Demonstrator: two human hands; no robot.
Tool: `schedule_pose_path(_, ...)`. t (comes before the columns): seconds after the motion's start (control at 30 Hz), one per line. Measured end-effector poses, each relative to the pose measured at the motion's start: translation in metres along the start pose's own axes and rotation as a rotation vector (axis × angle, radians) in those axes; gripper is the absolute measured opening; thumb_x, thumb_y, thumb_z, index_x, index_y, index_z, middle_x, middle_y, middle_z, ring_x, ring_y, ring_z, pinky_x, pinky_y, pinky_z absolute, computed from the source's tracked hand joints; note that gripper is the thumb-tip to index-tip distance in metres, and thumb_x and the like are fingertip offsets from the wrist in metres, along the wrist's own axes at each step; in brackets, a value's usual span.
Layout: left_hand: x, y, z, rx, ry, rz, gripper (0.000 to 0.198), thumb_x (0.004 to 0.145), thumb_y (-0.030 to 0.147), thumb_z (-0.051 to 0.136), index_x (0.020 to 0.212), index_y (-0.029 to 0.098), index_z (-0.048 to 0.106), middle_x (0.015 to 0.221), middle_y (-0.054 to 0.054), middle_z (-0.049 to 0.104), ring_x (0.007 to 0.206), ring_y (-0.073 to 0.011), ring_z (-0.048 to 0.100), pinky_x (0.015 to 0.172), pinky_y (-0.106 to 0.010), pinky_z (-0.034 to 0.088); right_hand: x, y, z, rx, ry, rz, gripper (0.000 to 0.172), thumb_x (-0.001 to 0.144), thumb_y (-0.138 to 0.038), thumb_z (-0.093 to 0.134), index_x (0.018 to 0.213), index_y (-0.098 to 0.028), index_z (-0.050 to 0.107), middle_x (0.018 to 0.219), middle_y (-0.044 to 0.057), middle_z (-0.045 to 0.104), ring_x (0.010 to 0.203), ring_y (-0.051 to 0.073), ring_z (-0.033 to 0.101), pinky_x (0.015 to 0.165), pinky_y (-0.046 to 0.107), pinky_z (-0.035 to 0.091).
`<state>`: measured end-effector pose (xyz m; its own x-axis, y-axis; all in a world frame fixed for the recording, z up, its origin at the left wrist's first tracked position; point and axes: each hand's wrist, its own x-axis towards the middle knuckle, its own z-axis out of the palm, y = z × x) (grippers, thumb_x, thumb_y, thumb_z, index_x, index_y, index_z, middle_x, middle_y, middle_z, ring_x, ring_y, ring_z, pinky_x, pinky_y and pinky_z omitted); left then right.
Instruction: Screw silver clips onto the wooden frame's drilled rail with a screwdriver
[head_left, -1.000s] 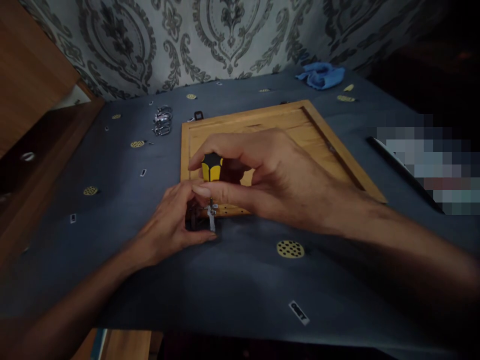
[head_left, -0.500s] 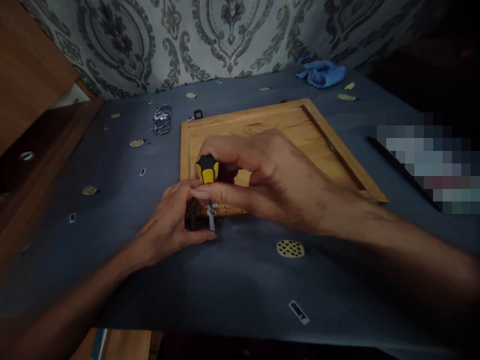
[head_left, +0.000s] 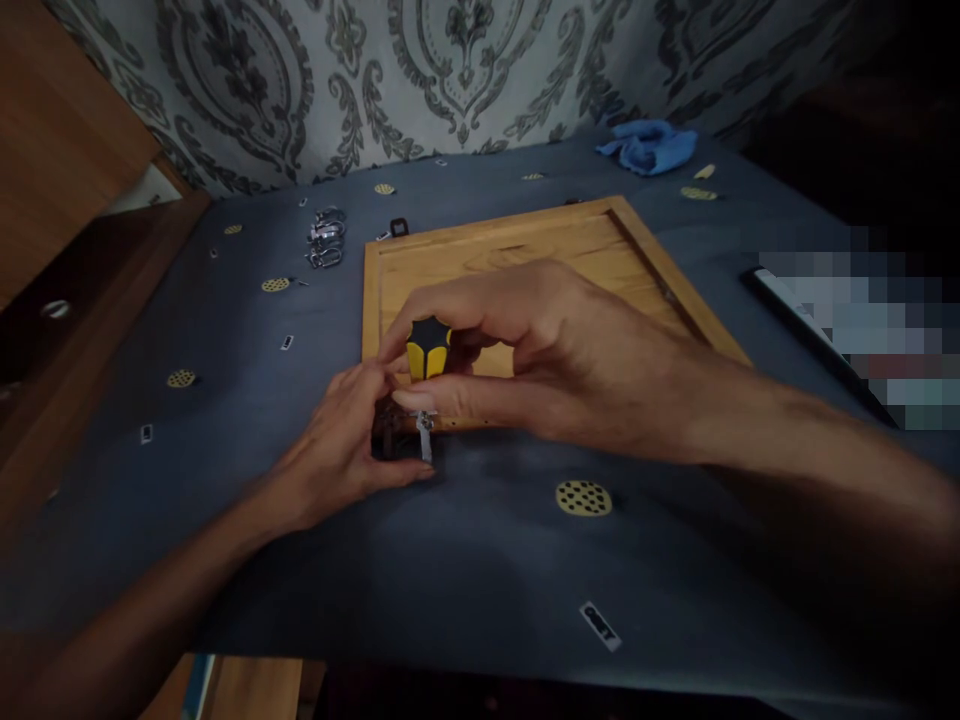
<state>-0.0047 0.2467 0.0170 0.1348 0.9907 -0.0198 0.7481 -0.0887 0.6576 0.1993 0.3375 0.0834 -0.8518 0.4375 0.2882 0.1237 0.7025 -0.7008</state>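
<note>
My right hand (head_left: pixel 517 350) is closed round the yellow-and-black handle of a screwdriver (head_left: pixel 429 350), which stands roughly upright. Its tip, partly hidden by my thumb, is over a small metal latch (head_left: pixel 425 437). That latch lies at the near left corner of a framed wooden panel (head_left: pixel 450 240). My left hand (head_left: pixel 337 440) grips around this corner, its thumb against the latch's lower end and its fingers beside a dark brown piece (head_left: pixel 387 430). Small dark holes show along the panel's near edge.
Several shiny metal latches (head_left: pixel 326 238) lie on the patterned dark cloth (head_left: pixel 465 590) behind my left hand. A small dark brown fitting (head_left: pixel 399 228) rests by the panel's far left corner. A blue rag (head_left: pixel 649 147) is at the back, and a dark-edged, blurred-out flat object (head_left: pixel 817 330) on the right.
The screwdriver handle has turned and shifted slightly right and down, and the fingers of my right hand have moved with it. My left hand stays in place at the latch.
</note>
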Motion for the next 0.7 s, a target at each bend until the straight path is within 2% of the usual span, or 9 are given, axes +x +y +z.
schedule_pose_path(0.1, 0.0, -0.001, 0.0, 0.01, -0.018, -0.012, 0.043, 0.073, 0.042, 0.085, 0.104, 0.025, 0.059, 0.115, -0.007, 0.065, 0.125, -0.0379, 0.058, 0.103, -0.06, 0.052, -0.002, 0.003, -0.003, -0.016, -0.04, -0.061, 0.023, 0.1, -0.026, 0.064, 0.079, -0.018, 0.061, 0.073, -0.004, 0.058, 0.066, 0.009, 0.049, 0.06, 0.026, 0.038)
schedule_pose_path(0.23, 0.0, -0.002, 0.002, -0.003, 0.015, 0.005, 0.051, 0.07, 0.042, 0.087, 0.108, 0.026, 0.057, 0.117, -0.005, 0.064, 0.122, -0.0367, 0.059, 0.103, -0.058, 0.052, -0.002, 0.008, 0.001, -0.053, 0.041, -0.14, 0.027, 0.1, -0.027, 0.065, 0.077, -0.018, 0.054, 0.067, -0.006, 0.048, 0.063, 0.009, 0.043, 0.059, 0.027, 0.032)
schedule_pose_path(0.37, 0.001, 0.0, 0.001, 0.015, 0.004, -0.007, 0.051, 0.071, 0.043, 0.086, 0.11, 0.023, 0.059, 0.117, -0.006, 0.064, 0.127, -0.0389, 0.057, 0.107, -0.058, 0.051, -0.001, 0.007, 0.004, -0.047, 0.064, -0.138, 0.031, 0.102, -0.033, 0.063, 0.077, -0.018, 0.053, 0.067, -0.005, 0.047, 0.063, 0.009, 0.04, 0.06, 0.029, 0.029)
schedule_pose_path(0.5, 0.001, -0.001, 0.001, 0.021, -0.003, -0.008, 0.052, 0.071, 0.041, 0.086, 0.111, 0.022, 0.059, 0.111, -0.007, 0.065, 0.129, -0.0396, 0.057, 0.107, -0.059, 0.051, -0.001, 0.005, 0.006, -0.082, 0.078, -0.12, 0.028, 0.1, -0.027, 0.064, 0.076, -0.018, 0.053, 0.067, -0.005, 0.049, 0.063, 0.009, 0.041, 0.06, 0.029, 0.028)
schedule_pose_path(0.7, 0.0, -0.002, 0.001, 0.022, -0.011, -0.016, 0.046, 0.073, 0.045, 0.084, 0.106, 0.025, 0.061, 0.106, -0.003, 0.066, 0.13, -0.0409, 0.057, 0.107, -0.058, 0.053, -0.002, 0.008, 0.007, -0.07, 0.089, -0.125, 0.03, 0.099, -0.029, 0.066, 0.075, -0.019, 0.051, 0.066, -0.005, 0.05, 0.061, 0.009, 0.043, 0.058, 0.027, 0.029)
